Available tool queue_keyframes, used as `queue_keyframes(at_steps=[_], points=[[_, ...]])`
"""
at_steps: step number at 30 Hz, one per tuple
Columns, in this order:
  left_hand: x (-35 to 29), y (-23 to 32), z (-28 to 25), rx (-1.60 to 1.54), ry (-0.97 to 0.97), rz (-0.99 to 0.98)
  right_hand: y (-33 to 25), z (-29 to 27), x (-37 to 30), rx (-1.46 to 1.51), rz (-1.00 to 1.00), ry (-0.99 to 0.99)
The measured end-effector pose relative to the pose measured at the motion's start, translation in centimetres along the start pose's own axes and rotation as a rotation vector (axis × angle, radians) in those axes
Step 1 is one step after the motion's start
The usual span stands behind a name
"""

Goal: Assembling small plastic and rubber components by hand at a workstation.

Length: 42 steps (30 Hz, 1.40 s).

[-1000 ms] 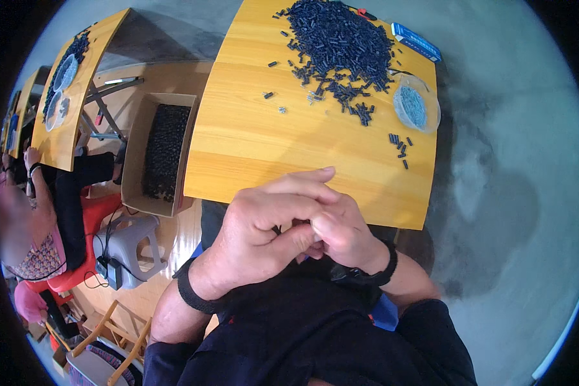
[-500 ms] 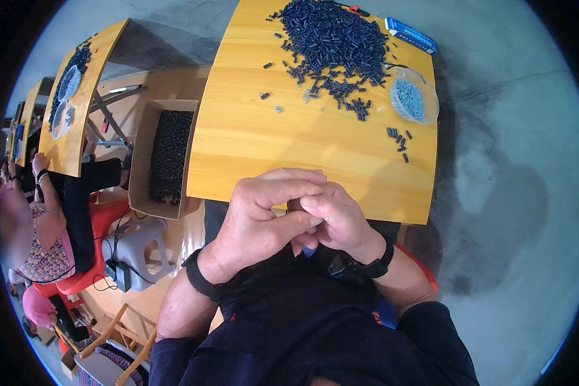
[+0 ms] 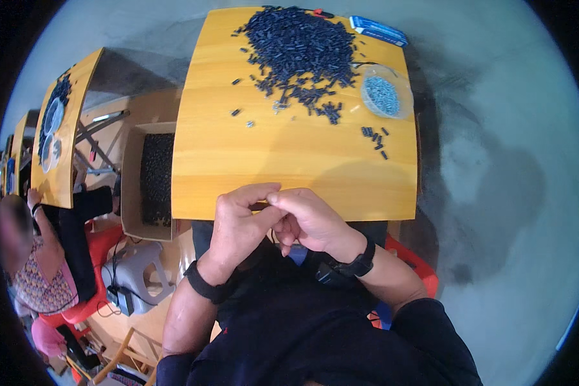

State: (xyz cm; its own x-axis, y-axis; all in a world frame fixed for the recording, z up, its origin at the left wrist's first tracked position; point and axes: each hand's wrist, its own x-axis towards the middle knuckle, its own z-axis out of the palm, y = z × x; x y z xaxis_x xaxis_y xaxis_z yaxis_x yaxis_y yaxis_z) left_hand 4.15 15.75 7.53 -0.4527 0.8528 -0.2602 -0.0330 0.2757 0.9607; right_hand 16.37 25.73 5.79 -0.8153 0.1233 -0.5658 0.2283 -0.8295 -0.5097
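Just over the near table edge, my left hand [image 3: 235, 217] and my right hand [image 3: 310, 220] meet at their fingertips. Both are closed in a pinch, thumbs against the forefingers. A dark sliver shows in the gap between the fingers, too small and covered to name. On the yellow table [image 3: 238, 164] lies a large heap of short black cylindrical pieces [image 3: 299, 51], with stray ones around it. To its right stands a clear round tub [image 3: 406, 103] of small light-blue pieces [image 3: 381, 95]. Several loose black pieces [image 3: 375, 137] lie in front of the tub.
A blue-and-white box [image 3: 378, 31] and a red-and-black tool [image 3: 323, 13] lie at the far edge. Left of the table are a carton [image 3: 130, 212] of dark pieces, a grey stool [image 3: 132, 273] and another table [image 3: 77, 116] where a person [image 3: 45, 264] sits.
The view has shifted, so the table sits lower and further left in the picture. My joined hands have moved slightly left in it, and my right thumb now reaches over my left fingertips.
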Motion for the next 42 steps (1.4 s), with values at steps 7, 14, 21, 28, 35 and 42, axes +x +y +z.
queue_keyframes(at_steps=[7,14,21,28,35,42], points=[[2.8,-2.9,1.9,0.075,-0.038,-0.036,-0.8,-2.9,1.0,-0.305,-0.077,0.242],[4.3,-5.1,3.5,0.040,-0.159,0.046,-1.9,-6.1,0.2,-0.290,-0.060,0.334],[5.6,-9.2,0.5,0.044,0.115,-0.037,-5.6,-12.0,-0.7,-1.720,-0.678,0.965],[5.8,-9.3,-0.4,-0.214,0.183,-0.147,-7.0,-14.4,-0.1,-1.812,-0.557,1.124],[5.7,-8.9,0.0,-0.244,0.223,-0.126,-7.5,-14.2,2.4,-1.727,-0.785,0.997],[5.6,-10.3,0.6,-0.179,0.279,-0.051,-8.3,-12.3,5.2,-1.650,-0.859,0.904]])
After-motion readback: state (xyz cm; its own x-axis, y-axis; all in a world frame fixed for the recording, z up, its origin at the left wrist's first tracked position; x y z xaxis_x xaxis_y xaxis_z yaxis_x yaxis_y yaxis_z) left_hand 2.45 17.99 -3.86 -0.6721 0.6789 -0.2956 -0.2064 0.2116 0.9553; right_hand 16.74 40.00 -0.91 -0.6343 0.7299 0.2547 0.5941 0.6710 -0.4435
